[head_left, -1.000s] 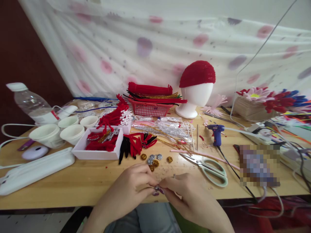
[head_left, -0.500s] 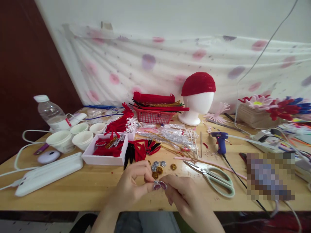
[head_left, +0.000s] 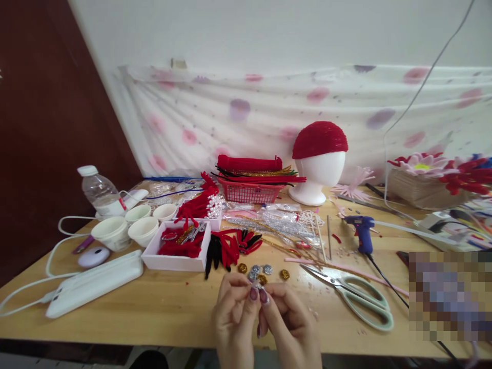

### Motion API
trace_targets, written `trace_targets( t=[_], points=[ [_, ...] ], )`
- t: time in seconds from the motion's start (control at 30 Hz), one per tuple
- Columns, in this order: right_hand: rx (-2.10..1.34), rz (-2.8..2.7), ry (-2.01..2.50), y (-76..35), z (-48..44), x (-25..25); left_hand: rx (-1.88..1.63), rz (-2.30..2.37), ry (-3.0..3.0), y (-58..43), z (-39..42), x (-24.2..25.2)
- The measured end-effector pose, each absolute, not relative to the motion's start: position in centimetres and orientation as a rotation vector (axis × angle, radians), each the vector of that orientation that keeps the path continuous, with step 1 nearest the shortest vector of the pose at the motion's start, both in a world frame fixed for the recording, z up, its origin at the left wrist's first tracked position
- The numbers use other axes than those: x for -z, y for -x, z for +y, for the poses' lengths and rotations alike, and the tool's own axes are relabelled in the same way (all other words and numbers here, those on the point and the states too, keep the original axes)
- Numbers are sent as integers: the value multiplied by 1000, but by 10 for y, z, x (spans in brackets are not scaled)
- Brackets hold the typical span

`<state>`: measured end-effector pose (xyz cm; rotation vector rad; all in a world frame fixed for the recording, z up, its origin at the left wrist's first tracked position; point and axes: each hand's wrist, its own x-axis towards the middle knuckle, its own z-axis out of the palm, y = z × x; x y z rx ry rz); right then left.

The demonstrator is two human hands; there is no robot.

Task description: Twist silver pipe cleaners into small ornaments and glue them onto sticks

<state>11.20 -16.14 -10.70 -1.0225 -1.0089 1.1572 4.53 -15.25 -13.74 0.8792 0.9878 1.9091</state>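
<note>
My left hand (head_left: 236, 312) and my right hand (head_left: 286, 315) meet over the front of the table, thumbs side by side and fingertips pinched together. Between the tips a small silvery piece (head_left: 258, 286) shows in part; the fingers cover most of it, and its kind is hard to make out. Just beyond the fingers lie small round silver coils (head_left: 267, 269) and gold coils (head_left: 284, 274), apparently of tinsel stem. Scissors with pale green handles (head_left: 363, 302) rest to the right of my right hand, blades slightly apart.
A white box (head_left: 175, 262) of red pieces and white cups (head_left: 143, 233) stand left, near a power bank (head_left: 96, 287). Behind are a red basket (head_left: 251, 193) of stems and a foam head (head_left: 321, 171) in a red cap. A blue glue gun (head_left: 363, 233) trails its cable on the right.
My hands have drawn closer together, thumbs now upright and side by side, still pinching the small silvery piece. The camera view has shifted, so the table's things appear lower and further right.
</note>
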Motion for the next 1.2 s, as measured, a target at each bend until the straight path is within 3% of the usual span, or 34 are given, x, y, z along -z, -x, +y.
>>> trace_targets(
  t=[0.2, 0.3, 0.43, 0.53, 0.63, 0.77, 0.9, 1.03, 1.2],
  points=[
    [-880, -1632, 1019, -155, -155, 106, -1768, 1186, -1609, -13, -156, 131],
    [-685, -2100, 999, -175, -151, 84, -1313, 1001, -1968, 13, -151, 105],
    [-550, -2436, 1058, -180, -148, 62, -676, 1095, -2385, 25, -140, 72],
    [-552, -2485, 1103, -180, -144, 62, -469, 1120, -2490, 22, -134, 63],
    [-703, -2356, 1088, -184, -143, 70, -641, 1103, -2318, 20, -132, 65],
    [-904, -1876, 1108, -178, -151, 89, -1141, 983, -1887, 14, -135, 78],
    [-833, -1420, 1130, -154, -165, 110, -1478, 960, -1629, 2, -141, 95],
    [-678, -1374, 1115, -144, -168, 120, -1506, 983, -1565, 5, -146, 100],
    [-622, -1594, 923, -156, -161, 105, -1225, 1048, -1774, 25, -151, 84]
  ],
)
